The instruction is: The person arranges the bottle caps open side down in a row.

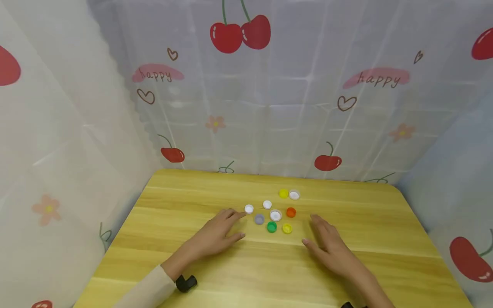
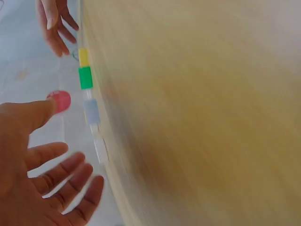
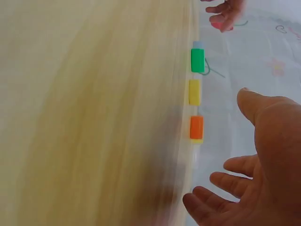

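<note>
Several small round bottle caps lie grouped on the wooden table. Among them are a green cap [image 1: 271, 227], an orange cap [image 1: 291, 212], a grey cap [image 1: 259, 219], a front yellow cap [image 1: 287, 229] and a back yellow cap [image 1: 283, 193]. White caps sit between and behind these, one of them the leftmost cap [image 1: 248, 209]. My left hand [image 1: 216, 234] is just left of the group, fingers spread, its fingertips close to that leftmost white cap; whether they touch it I cannot tell. To the right of the group, my right hand [image 1: 332, 249] holds nothing, its fingers extended.
The light wooden table [image 1: 231, 282] ends at a back edge beyond the caps. A curtain [image 1: 262, 94] printed with cherries and hearts stands behind it, with similar sheets at left and right. A black wrist strap [image 1: 186, 283] is on the left arm.
</note>
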The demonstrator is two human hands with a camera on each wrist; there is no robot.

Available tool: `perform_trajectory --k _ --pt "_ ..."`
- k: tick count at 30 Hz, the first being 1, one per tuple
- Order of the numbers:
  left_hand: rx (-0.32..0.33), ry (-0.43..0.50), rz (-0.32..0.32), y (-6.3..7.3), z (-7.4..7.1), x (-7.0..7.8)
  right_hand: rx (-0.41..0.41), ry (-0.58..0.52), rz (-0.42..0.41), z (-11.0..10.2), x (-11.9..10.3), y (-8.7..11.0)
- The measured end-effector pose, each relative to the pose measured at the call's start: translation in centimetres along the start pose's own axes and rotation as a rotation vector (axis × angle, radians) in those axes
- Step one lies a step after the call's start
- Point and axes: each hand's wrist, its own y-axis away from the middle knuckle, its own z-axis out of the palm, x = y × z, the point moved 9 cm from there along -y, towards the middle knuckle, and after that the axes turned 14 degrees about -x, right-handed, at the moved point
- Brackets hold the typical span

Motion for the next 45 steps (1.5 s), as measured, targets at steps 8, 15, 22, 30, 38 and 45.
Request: perform_trajectory --k 8,15,22,30,38,45 --pt "0.000 0.316 0.066 -3.3 1.2 2.0 0.026 -0.097 -0.046 0.6 -1.1 -2.2" --pt "-0.007 0.364 0.038 -6.1 2.5 2.4 0.014 -0.171 -0.050 1.3 -1.5 -4.4" --pt "-0.062 0.325 0.012 -7.3 2.7 2.5 0.013 -0.166 -0.067 2.2 -2.8 -6.3" --pt "-0.068 0.216 0.006 -8.3 2.8 3.6 0.036 -0.148 -0.095 2.8 -3.8 -7.5" --pt "-0.095 0.209 0.019 -9.0 3.1 3.9 0.001 -0.158 -0.101 3.4 -4.1 -7.9" --pt "-0.096 0.214 0.036 -9.1 2.9 4.2 -0.003 -0.146 -0.107 3.4 -4.2 -8.0"
